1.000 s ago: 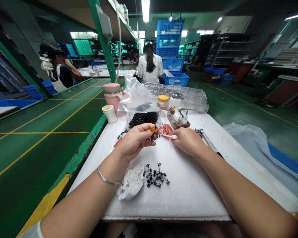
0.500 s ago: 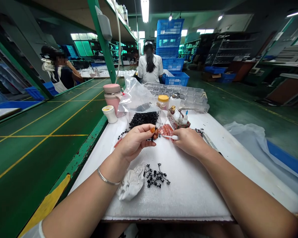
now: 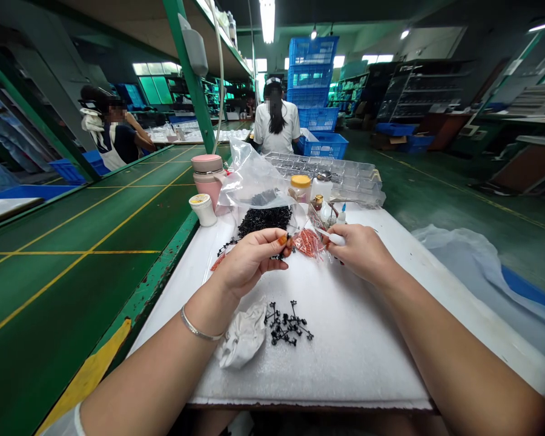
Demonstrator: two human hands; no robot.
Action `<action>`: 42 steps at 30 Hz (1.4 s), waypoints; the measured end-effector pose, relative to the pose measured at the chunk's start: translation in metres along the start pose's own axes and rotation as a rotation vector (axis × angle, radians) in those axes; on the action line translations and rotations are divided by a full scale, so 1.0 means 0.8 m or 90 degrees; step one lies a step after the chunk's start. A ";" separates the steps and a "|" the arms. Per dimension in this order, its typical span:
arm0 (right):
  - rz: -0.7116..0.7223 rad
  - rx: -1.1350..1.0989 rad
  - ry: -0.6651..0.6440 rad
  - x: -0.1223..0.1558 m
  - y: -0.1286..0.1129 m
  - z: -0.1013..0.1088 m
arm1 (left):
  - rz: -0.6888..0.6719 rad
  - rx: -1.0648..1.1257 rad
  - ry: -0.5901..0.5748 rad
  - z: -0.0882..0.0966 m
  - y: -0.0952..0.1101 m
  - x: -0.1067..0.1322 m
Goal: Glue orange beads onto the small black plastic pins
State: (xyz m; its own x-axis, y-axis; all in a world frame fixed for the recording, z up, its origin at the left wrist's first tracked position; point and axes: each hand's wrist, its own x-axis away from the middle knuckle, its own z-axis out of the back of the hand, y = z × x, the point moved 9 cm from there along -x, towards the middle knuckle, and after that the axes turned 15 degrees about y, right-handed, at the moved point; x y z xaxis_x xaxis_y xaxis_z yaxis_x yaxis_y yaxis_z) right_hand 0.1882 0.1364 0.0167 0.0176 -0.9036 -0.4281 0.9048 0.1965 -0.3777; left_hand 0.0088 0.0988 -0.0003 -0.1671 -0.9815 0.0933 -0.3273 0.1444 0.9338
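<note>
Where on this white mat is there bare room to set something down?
Bare: the white mat between the loose black parts and the right forearm, and the strip right of the right hand. Crowded: past the left hand, parts bag, bottles and pink cup; a crumpled cloth by the left wrist.

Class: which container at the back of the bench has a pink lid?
The tall tumbler by the green conveyor; the small white pot beside it and the jar further right have yellowish lids.

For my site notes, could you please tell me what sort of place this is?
Most likely a factory assembly floor: a long green conveyor, stacked blue crates, and a pile of small black parts.
</note>
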 end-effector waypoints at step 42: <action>-0.266 -0.854 -0.222 0.036 -0.048 -0.014 | -0.036 -0.072 -0.034 -0.014 -0.005 0.008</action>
State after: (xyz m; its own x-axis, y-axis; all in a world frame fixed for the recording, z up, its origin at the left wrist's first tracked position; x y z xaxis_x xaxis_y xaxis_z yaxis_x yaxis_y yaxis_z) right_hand 0.1491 0.1071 0.0095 0.1353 -0.9896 0.0488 -0.2002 -0.0755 -0.9768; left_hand 0.0197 0.0905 0.0004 -0.2020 -0.9791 0.0228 -0.2313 0.0703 0.9703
